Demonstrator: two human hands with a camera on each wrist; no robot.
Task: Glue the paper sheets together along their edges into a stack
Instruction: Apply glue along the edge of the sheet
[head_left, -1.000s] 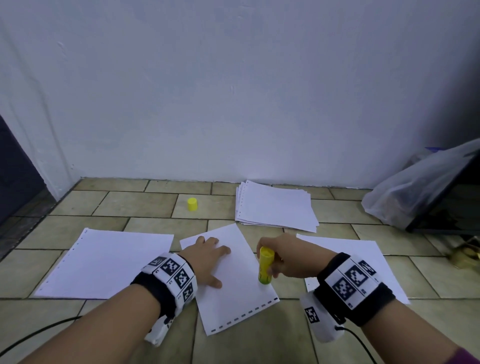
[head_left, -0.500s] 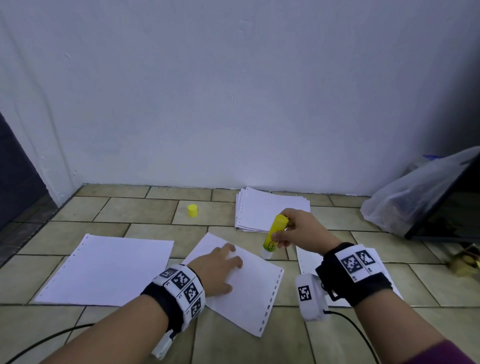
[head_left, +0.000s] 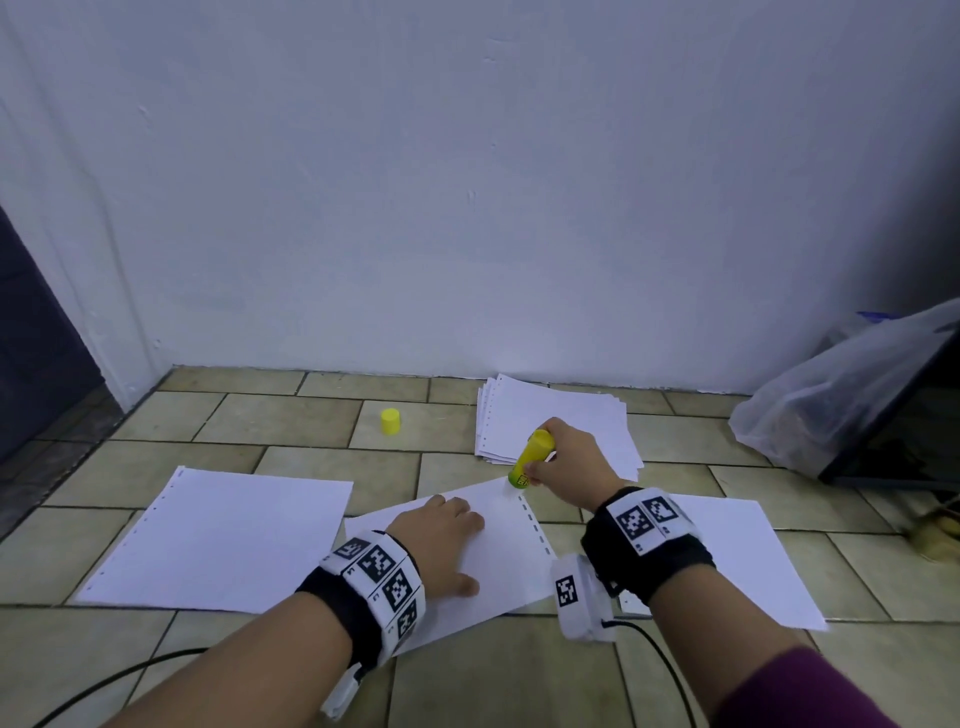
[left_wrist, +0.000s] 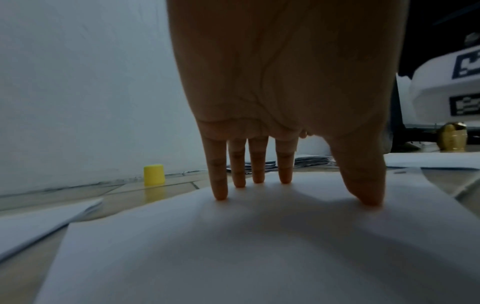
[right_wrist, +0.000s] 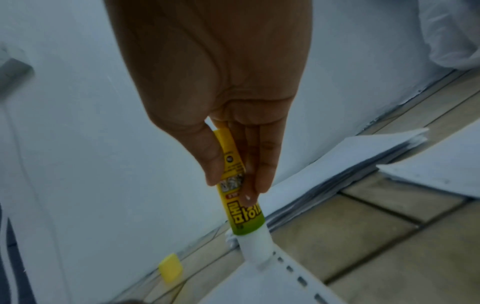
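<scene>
A white sheet (head_left: 498, 540) with punched holes down its right edge lies on the tiled floor. My left hand (head_left: 441, 535) presses flat on it, fingers (left_wrist: 257, 168) straight and spread on the paper (left_wrist: 233, 246). My right hand (head_left: 566, 467) grips a yellow glue stick (head_left: 530, 457), tilted, its white tip (right_wrist: 255, 246) touching the sheet's far right corner beside the perforated strip (right_wrist: 293, 273). The thumb and fingers (right_wrist: 265, 168) pinch the glue stick's tube (right_wrist: 233, 185). A pile of loose sheets (head_left: 561, 421) lies behind, near the wall.
The yellow glue cap (head_left: 390, 421) stands on a tile near the wall. Single sheets lie at the left (head_left: 223, 535) and at the right (head_left: 748, 556). A plastic bag (head_left: 831, 395) and a dark panel (head_left: 914, 426) sit far right. A cable (head_left: 670, 670) trails from my right wrist.
The sheet has turned under my left hand, its perforated edge swinging from the near side to the right. My right hand lifted the glue stick, then set its tip on the far right corner.
</scene>
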